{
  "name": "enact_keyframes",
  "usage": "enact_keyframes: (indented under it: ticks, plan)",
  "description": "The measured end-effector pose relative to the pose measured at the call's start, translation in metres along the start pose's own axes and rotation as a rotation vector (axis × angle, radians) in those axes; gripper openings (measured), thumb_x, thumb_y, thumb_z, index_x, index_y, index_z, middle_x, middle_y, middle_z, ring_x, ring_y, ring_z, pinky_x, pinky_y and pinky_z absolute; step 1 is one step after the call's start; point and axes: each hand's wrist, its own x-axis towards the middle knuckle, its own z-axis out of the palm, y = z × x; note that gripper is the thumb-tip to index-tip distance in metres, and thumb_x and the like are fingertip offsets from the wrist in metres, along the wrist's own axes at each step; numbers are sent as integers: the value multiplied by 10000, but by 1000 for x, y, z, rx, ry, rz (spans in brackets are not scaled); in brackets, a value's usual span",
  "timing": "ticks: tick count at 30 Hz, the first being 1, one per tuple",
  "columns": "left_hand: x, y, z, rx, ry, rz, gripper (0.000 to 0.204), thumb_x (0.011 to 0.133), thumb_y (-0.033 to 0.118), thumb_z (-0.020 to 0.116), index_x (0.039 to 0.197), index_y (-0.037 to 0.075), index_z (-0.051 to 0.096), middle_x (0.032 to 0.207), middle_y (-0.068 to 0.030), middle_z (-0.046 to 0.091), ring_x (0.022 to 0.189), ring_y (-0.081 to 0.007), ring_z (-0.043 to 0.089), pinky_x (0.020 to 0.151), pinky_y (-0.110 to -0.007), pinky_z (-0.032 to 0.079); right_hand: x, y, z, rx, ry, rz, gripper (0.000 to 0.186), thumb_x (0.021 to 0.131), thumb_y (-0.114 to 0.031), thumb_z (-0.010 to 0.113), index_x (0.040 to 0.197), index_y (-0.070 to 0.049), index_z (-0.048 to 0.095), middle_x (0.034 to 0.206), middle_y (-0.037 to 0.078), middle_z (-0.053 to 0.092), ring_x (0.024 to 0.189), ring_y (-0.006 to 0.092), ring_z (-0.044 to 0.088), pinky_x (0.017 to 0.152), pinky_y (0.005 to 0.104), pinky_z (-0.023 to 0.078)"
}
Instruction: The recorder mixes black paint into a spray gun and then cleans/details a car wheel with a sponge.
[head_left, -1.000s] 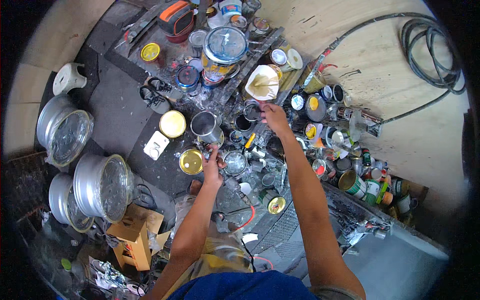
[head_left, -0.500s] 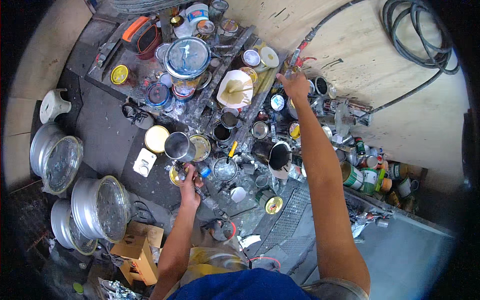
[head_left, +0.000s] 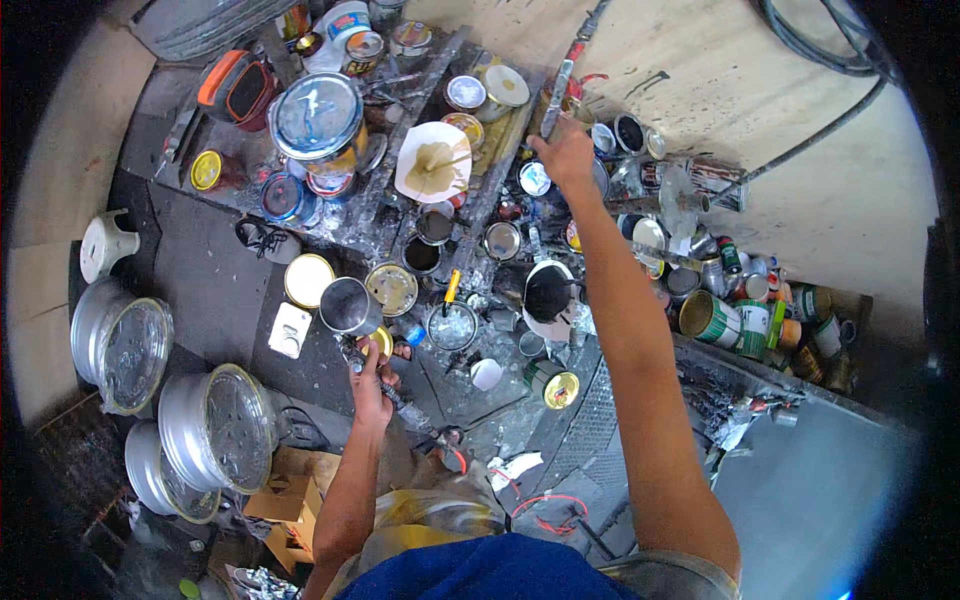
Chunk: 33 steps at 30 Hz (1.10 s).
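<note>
My left hand point(head_left: 372, 390) grips a spray gun point(head_left: 395, 395) with an open metal cup point(head_left: 350, 305) on top and a hose coupling below. My right hand point(head_left: 567, 155) is stretched far up, fingers closed round the lower end of a long, paint-smeared air-line fitting point(head_left: 563, 80) beside a red piece. Just left of that hand lies a white paper filter point(head_left: 420, 175) stained olive. A can of dark paint point(head_left: 420, 255), a yellow-handled tool point(head_left: 453, 287) in a small pot and a dark-coated paper funnel point(head_left: 548, 300) stand between my hands.
Silver wheel rims point(head_left: 215, 420) and a white stool point(head_left: 105, 248) are at left, above a cardboard box point(head_left: 285, 510). Many tins crowd the pallet bench and the right side point(head_left: 710, 320). A black hose point(head_left: 820, 125) hangs on the plywood wall point(head_left: 820, 210).
My right hand has moved up from the small cans to the air-line fitting and closed on it. My left hand, still holding the spray gun, has moved left and lower. The view has shifted.
</note>
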Motion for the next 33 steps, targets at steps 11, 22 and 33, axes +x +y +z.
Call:
enact_keyframes:
  ticks: [11,22,33]
  plan:
    - [-3,-3,3,65,-9,21,219,1025,277,776,1203,243,653,810,77,578,538,-42,484,507,-239,393,-28,-41,-42,-268,-675,108,481,765,-416,942,1054,-92,735,1168,155,707,1090,387,722,927,499,590]
    - [-6,7,-7,69,-46,32,291,1017,269,788,1259,233,631,853,48,574,625,-50,475,563,-231,373,-41,-32,-35,-24,-534,50,362,779,-297,882,1006,-28,796,1002,212,754,972,416,738,889,508,604]
    - [-7,3,-4,66,-60,31,202,1011,256,792,1140,215,643,822,68,572,580,-37,483,538,-235,394,-67,-4,-60,742,-416,724,203,1010,-161,711,1049,23,786,873,75,782,682,186,789,568,290,612]
